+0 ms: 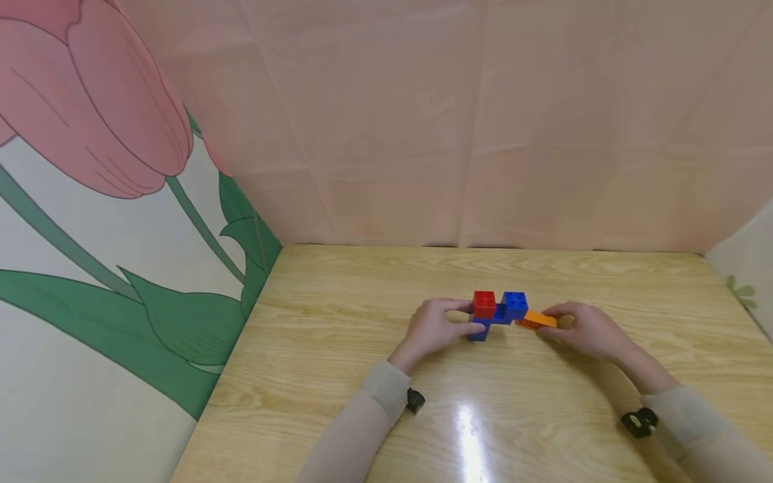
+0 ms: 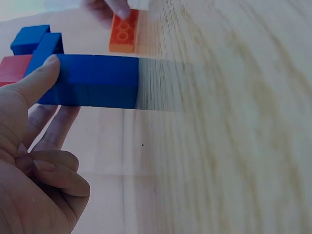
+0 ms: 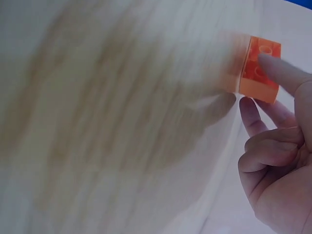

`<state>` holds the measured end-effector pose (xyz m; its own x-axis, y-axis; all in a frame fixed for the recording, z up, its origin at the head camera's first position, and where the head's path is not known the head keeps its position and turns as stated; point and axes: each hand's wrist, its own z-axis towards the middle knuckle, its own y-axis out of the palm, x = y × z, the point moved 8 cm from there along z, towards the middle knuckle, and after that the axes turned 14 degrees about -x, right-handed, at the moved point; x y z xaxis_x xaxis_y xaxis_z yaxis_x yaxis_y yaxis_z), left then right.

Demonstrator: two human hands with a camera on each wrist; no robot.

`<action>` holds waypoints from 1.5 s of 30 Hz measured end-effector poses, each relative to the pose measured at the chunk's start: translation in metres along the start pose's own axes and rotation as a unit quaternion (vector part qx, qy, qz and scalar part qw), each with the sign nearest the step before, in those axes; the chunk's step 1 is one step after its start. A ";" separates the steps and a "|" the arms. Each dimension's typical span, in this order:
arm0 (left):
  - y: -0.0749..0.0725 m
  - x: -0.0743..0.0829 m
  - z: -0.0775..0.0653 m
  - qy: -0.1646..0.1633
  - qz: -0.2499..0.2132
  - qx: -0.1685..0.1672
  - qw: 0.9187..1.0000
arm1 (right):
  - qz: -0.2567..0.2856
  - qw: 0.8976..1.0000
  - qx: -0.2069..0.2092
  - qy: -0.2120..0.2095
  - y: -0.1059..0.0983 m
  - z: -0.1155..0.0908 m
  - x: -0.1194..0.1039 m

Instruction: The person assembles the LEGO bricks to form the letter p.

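Note:
My left hand [image 1: 433,331] grips a joined build of toy building bricks, thumb on the near side and fingers behind. A red brick [image 1: 484,304] tops its left end, over stacked blue bricks [image 2: 109,80] that reach down to the table. From this column a flat blue piece [image 1: 500,314] runs right and carries another blue brick [image 1: 514,305] at its far end. My right hand [image 1: 588,329] pinches an orange brick [image 3: 262,66] between thumb and fingers, just right of the build. The orange brick lies on its side, round shapes showing on the face towards me.
The wood-grain table [image 1: 290,322] extends around both hands. A plain pinkish cloth [image 1: 386,134] hangs along the back edge. On the left stands a panel with a large printed tulip [image 1: 96,100], and a pale panel [image 1: 745,261] borders the right side.

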<state>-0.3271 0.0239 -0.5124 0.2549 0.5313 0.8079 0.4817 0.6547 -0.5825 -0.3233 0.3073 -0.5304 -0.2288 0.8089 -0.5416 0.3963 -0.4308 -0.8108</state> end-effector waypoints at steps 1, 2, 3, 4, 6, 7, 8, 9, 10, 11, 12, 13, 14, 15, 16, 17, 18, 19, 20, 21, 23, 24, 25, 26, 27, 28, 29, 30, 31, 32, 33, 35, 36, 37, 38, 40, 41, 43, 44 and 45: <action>0.000 0.000 0.000 -0.001 0.000 0.000 1.000 | 0.003 1.000 -0.003 0.002 0.000 0.000 0.000; 0.000 0.000 0.000 -0.001 0.001 -0.001 1.000 | 0.011 1.000 -0.007 0.008 -0.001 -0.001 0.002; 0.000 0.000 0.000 -0.001 0.001 -0.001 1.000 | 0.019 1.000 -0.011 0.012 -0.001 -0.001 0.003; 0.000 0.000 0.000 -0.002 0.000 -0.002 1.000 | 0.029 0.999 -0.013 0.016 -0.002 -0.002 0.004; 0.000 0.000 0.001 0.001 0.001 -0.002 1.000 | 0.048 0.998 -0.019 0.022 -0.003 -0.003 0.005; 0.000 0.000 0.001 0.001 0.001 -0.001 1.000 | 0.058 0.998 -0.021 0.024 -0.003 -0.004 0.006; 0.000 0.000 0.001 0.001 0.001 -0.001 1.000 | 0.066 0.997 -0.022 0.026 -0.003 -0.004 0.006; 0.000 -0.001 0.001 0.001 0.000 -0.001 1.000 | 0.070 0.997 -0.022 0.024 -0.004 -0.004 0.006; 0.000 -0.001 0.001 0.000 0.000 0.000 1.000 | 0.074 0.997 -0.023 0.024 -0.004 -0.004 0.006; 0.000 -0.001 0.001 0.001 -0.001 0.000 1.000 | 0.077 0.996 -0.024 0.025 -0.004 -0.004 0.007; 0.000 -0.001 0.001 -0.001 -0.002 0.000 1.000 | 0.081 0.996 -0.026 0.026 -0.003 -0.004 0.007; 0.000 -0.001 0.001 -0.002 -0.002 0.000 1.000 | 0.084 0.996 -0.027 0.026 -0.003 -0.003 0.008; 0.000 -0.001 0.001 -0.002 -0.002 -0.001 1.000 | 0.089 0.995 -0.028 0.027 -0.002 -0.003 0.008; 0.000 -0.001 0.001 -0.002 -0.003 -0.001 1.000 | 0.094 0.995 -0.029 0.027 -0.002 -0.003 0.008; 0.000 -0.001 0.001 -0.002 -0.002 0.000 1.000 | 0.097 0.994 -0.030 0.027 -0.001 -0.003 0.008; 0.000 -0.001 0.001 -0.002 -0.001 0.000 1.000 | 0.098 0.994 -0.030 0.023 -0.001 -0.003 0.008; 0.000 -0.001 0.001 -0.002 -0.001 0.000 1.000 | 0.099 0.995 -0.030 0.019 -0.001 -0.003 0.007; 0.000 -0.001 0.001 -0.002 0.000 0.001 1.000 | 0.099 0.995 -0.030 0.016 0.000 -0.003 0.006; 0.000 -0.001 0.001 -0.002 0.000 0.001 1.000 | 0.100 0.994 -0.029 0.014 0.000 -0.004 0.006; 0.000 -0.001 0.001 -0.003 0.000 0.001 1.000 | 0.099 0.995 -0.030 0.009 0.000 -0.004 0.005; 0.000 -0.001 0.001 -0.004 -0.001 0.000 1.000 | 0.100 0.995 -0.030 0.001 0.001 -0.005 0.004; 0.000 -0.002 0.001 -0.005 -0.001 -0.001 1.000 | 0.104 0.994 -0.031 0.002 0.002 -0.005 0.005; 0.000 -0.002 0.002 -0.005 -0.001 -0.001 1.000 | 0.106 0.994 -0.031 0.000 0.002 -0.005 0.005; 0.001 -0.002 0.002 -0.005 -0.002 -0.001 1.000 | 0.107 0.994 -0.029 -0.004 0.003 -0.005 0.006; 0.001 -0.002 0.002 -0.005 -0.002 -0.002 1.000 | 0.106 0.994 -0.028 -0.008 0.003 -0.005 0.006; 0.001 -0.002 0.002 -0.005 -0.001 -0.002 1.000 | 0.107 0.994 -0.027 -0.010 0.004 -0.005 0.007; 0.001 -0.002 0.002 -0.006 -0.001 -0.002 1.000 | 0.107 0.994 -0.025 -0.013 0.004 -0.005 0.007; 0.001 -0.002 0.002 -0.005 -0.001 -0.002 1.000 | 0.107 0.994 -0.024 -0.016 0.004 -0.005 0.007; 0.002 -0.002 0.002 -0.006 -0.001 -0.003 1.000 | 0.107 0.994 -0.022 -0.019 0.005 -0.005 0.007; 0.002 -0.002 0.002 -0.007 -0.002 -0.003 1.000 | 0.108 0.994 -0.021 -0.020 0.005 -0.005 0.007; 0.002 -0.003 0.002 -0.007 -0.002 -0.003 1.000 | 0.113 0.993 -0.023 -0.018 0.005 -0.005 0.007; 0.003 -0.003 0.002 -0.008 -0.003 -0.004 1.000 | 0.132 0.991 -0.025 -0.011 0.004 -0.006 0.008; 0.003 -0.003 0.002 -0.008 -0.004 -0.005 1.000 | 0.136 0.990 -0.024 -0.011 0.003 -0.007 0.007; 0.002 -0.003 0.002 -0.007 -0.004 -0.004 1.000 | 0.140 0.990 -0.022 -0.010 0.001 -0.008 0.006; 0.002 -0.003 0.002 -0.006 -0.003 -0.003 1.000 | 0.137 0.990 -0.017 -0.012 -0.002 -0.009 0.004; 0.001 -0.002 0.002 -0.002 -0.001 0.000 1.000 | 0.123 0.992 0.001 -0.019 -0.010 -0.012 -0.001; 0.001 -0.002 0.002 0.000 0.001 0.002 1.000 | 0.111 0.994 0.011 -0.023 -0.015 -0.013 -0.004; 0.000 -0.001 0.002 0.002 0.002 0.004 1.000 | 0.086 0.995 0.035 -0.029 -0.024 -0.016 -0.011; 0.000 -0.001 0.002 0.003 0.003 0.005 1.000 | 0.075 0.996 0.047 -0.030 -0.029 -0.017 -0.014; 0.000 0.000 0.001 0.004 0.002 0.005 1.000 | 0.074 0.995 0.055 -0.031 -0.033 -0.018 -0.017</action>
<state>-0.3285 0.0243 -0.5126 0.2626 0.5298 0.8065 0.4723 0.6582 -0.5862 -0.3165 0.3150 -0.4905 -0.2302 0.7087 -0.6669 0.3301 -0.5878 -0.7386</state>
